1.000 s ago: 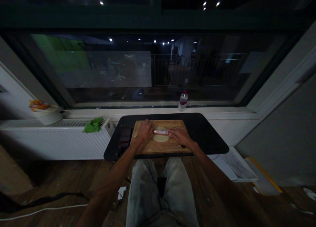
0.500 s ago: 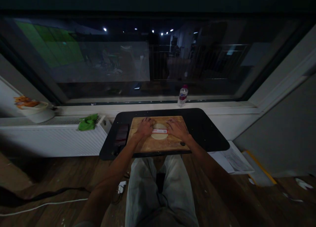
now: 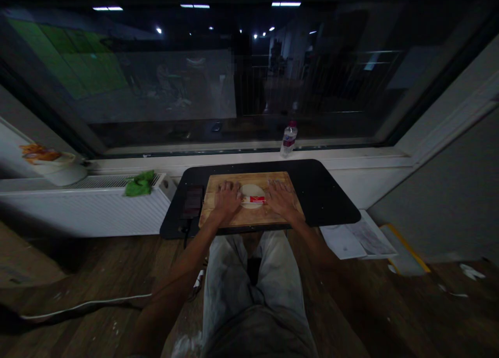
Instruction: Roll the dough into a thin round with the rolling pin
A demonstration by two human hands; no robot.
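A thin round of pale dough [image 3: 252, 189] lies on the wooden cutting board [image 3: 253, 220]. Across it rests a slim stick with a red and white printed label [image 3: 257, 199], its ends running under my palms. My left hand [image 3: 228, 197] lies flat over the left end, fingers stretched forward. Over the right end is my right hand [image 3: 281, 197], likewise flat with fingers extended and slightly spread. The ends of the stick are hidden beneath both hands. Whitish powder seems to dust my fingers.
The board sits on a black table [image 3: 331, 197] beneath a window. A dark phone-like slab [image 3: 192, 202] lies left of the board. A water bottle [image 3: 288, 140] stands on the sill. On the radiator are a green cloth [image 3: 139, 184] and a white tub [image 3: 62, 172].
The stick has turned, its label showing red where white faced up before. My hands have flattened, fingers reaching further forward. The camera view has shifted slightly.
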